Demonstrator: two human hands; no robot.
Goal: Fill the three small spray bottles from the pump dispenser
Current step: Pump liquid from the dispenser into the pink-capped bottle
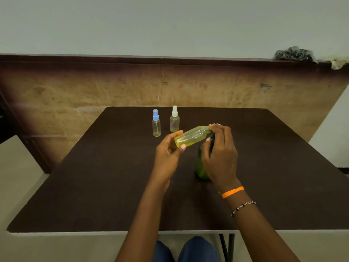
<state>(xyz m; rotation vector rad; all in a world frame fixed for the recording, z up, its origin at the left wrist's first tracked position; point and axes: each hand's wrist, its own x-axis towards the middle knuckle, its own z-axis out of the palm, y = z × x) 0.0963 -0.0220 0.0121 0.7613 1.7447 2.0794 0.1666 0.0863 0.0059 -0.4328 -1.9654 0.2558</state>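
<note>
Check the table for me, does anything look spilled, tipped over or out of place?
No spill shows. The yellow bottle is tilted on purpose, gripped by the left hand with its cap off. The blue-capped bottle and white-capped bottle stand upright.

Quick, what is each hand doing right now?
Left hand: holds the uncapped yellow bottle, tilted.
Right hand: fingers curled at the bottle's neck, over the green dispenser; what it grips cannot be told.

Single head-worn wide-angle view (1 camera only), looking forward and down across the dark table (94,186) toward the far wall (170,25); both forearms enter from the lower edge, hands near frame centre, close to the lens
</note>
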